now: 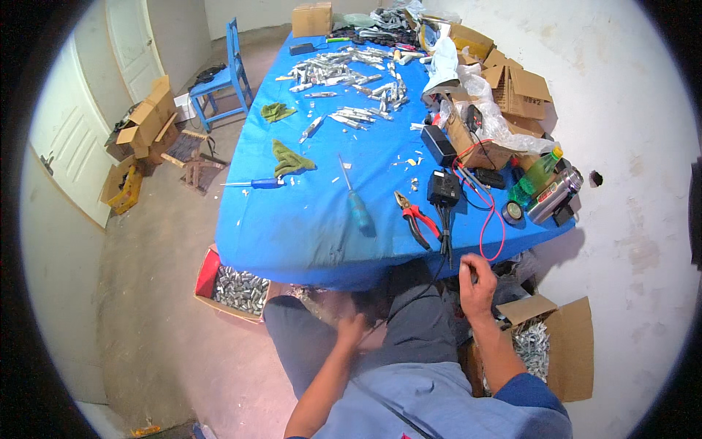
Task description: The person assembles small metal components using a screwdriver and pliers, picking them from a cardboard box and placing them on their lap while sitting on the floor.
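Note:
My left hand (352, 329) is low over my lap between my knees, smeared by motion; its fingers do not show clearly. Just off the table's front edge, my right hand (478, 287) is raised with its fingers curled in toward the thumb; whatever it may hold is hidden. Closest to it on the blue-covered table (292, 227) are red-handled pliers (417, 218), a black power adapter (443, 189) and a looped red cable (482, 233). A screwdriver with a teal handle (358, 210) lies left of the pliers. Another screwdriver, blue-handled (265, 183), lies farther left.
Slim silvery pieces (333, 71) are heaped at the far side, near green cloths (291, 157). A green bottle (537, 175) and steel flask (556, 195) stand at the right. Below, a box of small metal cylinders (241, 290) and a carton of silvery pieces (572, 351) flank my legs.

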`<state>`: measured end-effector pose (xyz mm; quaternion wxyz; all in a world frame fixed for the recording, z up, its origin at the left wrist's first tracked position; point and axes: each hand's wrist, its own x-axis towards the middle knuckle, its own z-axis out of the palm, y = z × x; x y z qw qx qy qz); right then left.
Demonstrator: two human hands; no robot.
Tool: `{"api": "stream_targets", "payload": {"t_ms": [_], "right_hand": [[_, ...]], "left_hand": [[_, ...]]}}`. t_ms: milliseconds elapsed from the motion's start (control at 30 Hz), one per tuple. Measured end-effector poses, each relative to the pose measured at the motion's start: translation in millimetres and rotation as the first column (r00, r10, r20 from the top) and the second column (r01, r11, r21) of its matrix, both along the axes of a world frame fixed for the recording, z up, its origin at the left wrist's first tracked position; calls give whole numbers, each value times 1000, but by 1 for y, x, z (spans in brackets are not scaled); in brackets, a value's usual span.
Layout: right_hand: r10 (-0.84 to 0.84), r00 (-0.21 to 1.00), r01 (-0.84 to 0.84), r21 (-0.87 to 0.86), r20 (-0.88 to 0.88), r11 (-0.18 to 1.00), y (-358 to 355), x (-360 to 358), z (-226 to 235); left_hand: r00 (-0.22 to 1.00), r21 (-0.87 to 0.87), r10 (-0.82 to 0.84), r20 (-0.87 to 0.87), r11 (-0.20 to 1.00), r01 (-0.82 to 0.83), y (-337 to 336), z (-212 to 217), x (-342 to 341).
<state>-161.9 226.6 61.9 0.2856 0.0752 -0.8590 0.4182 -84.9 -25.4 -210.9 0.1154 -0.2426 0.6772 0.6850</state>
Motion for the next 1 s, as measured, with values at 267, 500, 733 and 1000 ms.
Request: {"api": "stream_targets", "payload": {"t_ms": [267, 500, 733, 1000], "right_hand": [[120, 987, -58, 467, -104, 882, -28, -208, 73], [-221, 942, -12, 681, 253, 732, -3, -358, 48], [-326, 825, -78, 663, 462, 744, -13, -371, 43], [-330, 896, -16, 765, 296, 644, -17, -363, 45]], "left_hand": [[998, -2, -59, 19, 998, 59, 5, -14, -9], [983, 116, 32, 179, 992, -54, 4, -5, -14], [957, 156, 32, 289, 984, -80, 5, -2, -18], [915, 203, -120, 386, 978, 43, 2, 44, -36]]}}
